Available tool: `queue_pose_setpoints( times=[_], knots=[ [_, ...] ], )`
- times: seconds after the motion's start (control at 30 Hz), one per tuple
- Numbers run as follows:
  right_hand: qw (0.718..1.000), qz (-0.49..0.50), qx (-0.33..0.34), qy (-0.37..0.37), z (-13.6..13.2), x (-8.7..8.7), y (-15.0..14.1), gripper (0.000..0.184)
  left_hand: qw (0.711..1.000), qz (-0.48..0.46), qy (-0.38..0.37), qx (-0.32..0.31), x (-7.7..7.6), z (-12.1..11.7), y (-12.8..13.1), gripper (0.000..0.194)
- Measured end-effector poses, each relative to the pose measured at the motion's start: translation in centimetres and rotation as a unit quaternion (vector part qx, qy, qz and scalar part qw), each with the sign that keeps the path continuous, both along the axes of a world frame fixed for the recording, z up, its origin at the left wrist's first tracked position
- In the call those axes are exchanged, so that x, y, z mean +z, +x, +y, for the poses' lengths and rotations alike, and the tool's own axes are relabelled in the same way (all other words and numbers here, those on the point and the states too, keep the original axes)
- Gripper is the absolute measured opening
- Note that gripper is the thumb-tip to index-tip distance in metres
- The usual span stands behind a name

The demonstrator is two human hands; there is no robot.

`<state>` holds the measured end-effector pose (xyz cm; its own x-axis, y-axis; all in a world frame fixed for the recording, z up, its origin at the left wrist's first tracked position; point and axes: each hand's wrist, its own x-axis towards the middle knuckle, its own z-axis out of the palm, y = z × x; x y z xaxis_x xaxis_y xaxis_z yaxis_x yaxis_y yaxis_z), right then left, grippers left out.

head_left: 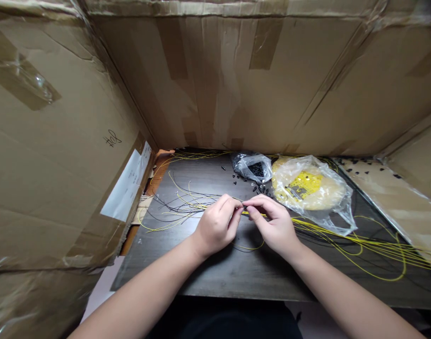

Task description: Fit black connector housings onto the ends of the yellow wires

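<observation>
My left hand (218, 223) and my right hand (277, 228) meet over the middle of the dark board, thumbs and forefingers pinched with the fingertips almost touching. A small black part (245, 207) shows at the tips of my right fingers. What my left fingertips pinch is hidden. Under and behind both hands runs a bundle of thin yellow wires (328, 231), spreading to the right edge. Loose yellow and black wire ends (180, 207) fan out to the left. Just beyond my hands lie several small black pieces (262, 189).
A clear bag of black parts (256, 168) lies at the back. Beside it is a larger plastic bag with yellow pieces (307, 186). Cardboard walls (215, 84) enclose the dark board (158, 268) on the left, back and right. Black bits (367, 172) lie on cardboard at right.
</observation>
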<state>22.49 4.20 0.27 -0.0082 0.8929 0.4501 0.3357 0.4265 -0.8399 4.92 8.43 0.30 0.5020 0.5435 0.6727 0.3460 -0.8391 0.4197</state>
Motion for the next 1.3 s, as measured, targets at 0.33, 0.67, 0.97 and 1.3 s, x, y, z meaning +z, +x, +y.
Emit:
queue_pose_setpoints(
  times=[0.33, 0.67, 0.97, 1.3],
  knots=[
    [0.999, 0.013, -0.046, -0.006, 0.2, -0.2, 0.4, 0.015, 1.000, 0.013, -0.025, 0.009, 0.3, 0.1, -0.1, 0.008],
    [0.993, -0.078, -0.060, 0.072, 0.4, 0.1, 0.4, 0.010, 1.000, 0.014, -0.021, 0.001, 0.2, 0.3, -0.1, 0.011],
    [0.991, -0.066, -0.090, 0.079, 0.4, 0.1, 0.7, 0.011, 0.995, -0.023, -0.095, -0.007, 0.4, 0.2, 0.1, 0.009],
    [0.987, -0.083, -0.088, 0.108, 0.6, 0.1, 0.8, 0.008, 0.992, -0.026, -0.120, 0.010, 0.5, 0.4, 0.2, 0.013]
  ],
)
